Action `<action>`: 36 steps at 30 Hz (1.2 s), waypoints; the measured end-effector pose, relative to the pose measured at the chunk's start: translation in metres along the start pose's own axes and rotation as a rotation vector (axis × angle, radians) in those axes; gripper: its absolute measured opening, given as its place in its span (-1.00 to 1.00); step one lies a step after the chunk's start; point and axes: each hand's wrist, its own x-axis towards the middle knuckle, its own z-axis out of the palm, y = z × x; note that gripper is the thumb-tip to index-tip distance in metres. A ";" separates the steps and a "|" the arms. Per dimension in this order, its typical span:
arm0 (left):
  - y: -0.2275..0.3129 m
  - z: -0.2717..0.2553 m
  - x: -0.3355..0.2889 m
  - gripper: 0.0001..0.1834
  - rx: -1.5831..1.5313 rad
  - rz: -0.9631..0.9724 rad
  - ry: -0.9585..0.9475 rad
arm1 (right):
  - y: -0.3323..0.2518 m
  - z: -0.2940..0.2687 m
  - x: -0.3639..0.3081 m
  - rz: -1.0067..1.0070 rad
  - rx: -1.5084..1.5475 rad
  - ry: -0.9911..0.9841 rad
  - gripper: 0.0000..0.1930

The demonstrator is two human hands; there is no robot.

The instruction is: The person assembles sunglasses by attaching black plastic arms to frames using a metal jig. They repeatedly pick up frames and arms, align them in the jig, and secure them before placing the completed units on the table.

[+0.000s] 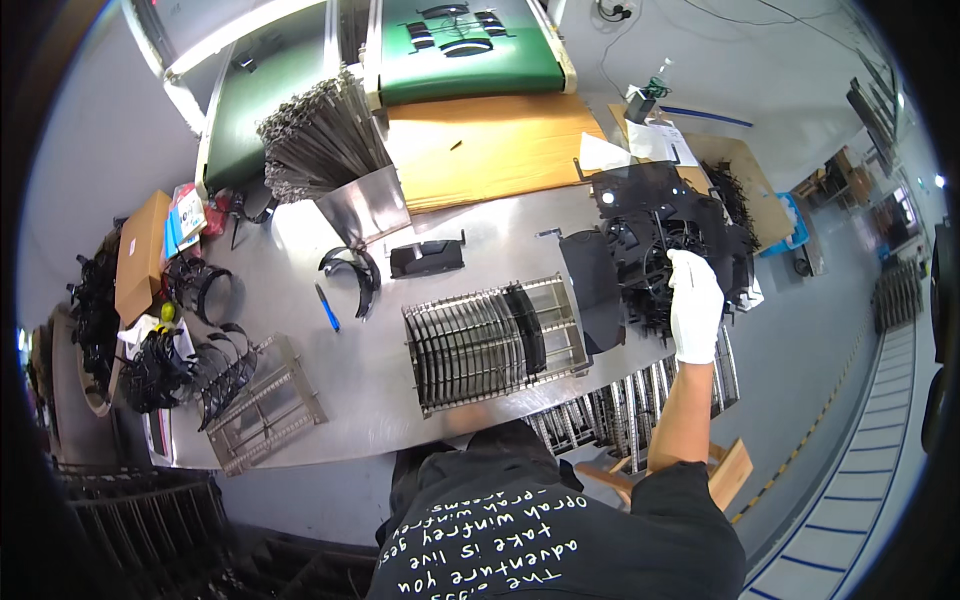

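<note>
My right hand (696, 315), in a white glove, reaches into a pile of black plastic parts (640, 290) at the right end of the metal table. Its fingers are drawn together at the pile; whatever they hold is lost among the dark pieces. My left hand is out of view. In front of my body, a metal rack (560, 325) holds a row of thin curved black strips (460, 350) standing side by side. Just beyond the rack lies a flat black part (427, 258) with small end tabs. Curved black pieces (360, 278) lie to its left.
Left on the table are a blue pen (328, 308), an empty metal rack (268, 403), black curved parts (205, 290) and a cardboard box (142, 255). Behind stand a bundle of metal strips (325, 140), a cardboard sheet (490, 150) and green conveyor belts (470, 75). More racks (630, 410) sit below the front edge.
</note>
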 end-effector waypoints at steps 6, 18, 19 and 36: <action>-0.026 0.007 -0.019 -0.50 -0.079 -0.068 0.015 | 0.009 0.005 -0.003 -0.029 -0.080 -0.058 -0.75; -0.134 0.052 -0.111 -0.49 -0.450 -0.369 0.075 | -0.004 0.020 0.005 -0.239 -0.128 -0.151 -0.72; -0.141 0.059 -0.122 -0.49 -0.488 -0.408 0.073 | -0.006 0.015 0.002 -0.151 -0.066 -0.163 -0.71; -0.186 0.093 -0.139 -0.58 -0.461 -0.214 0.323 | -0.038 0.033 0.009 -0.143 -0.144 -0.406 -0.65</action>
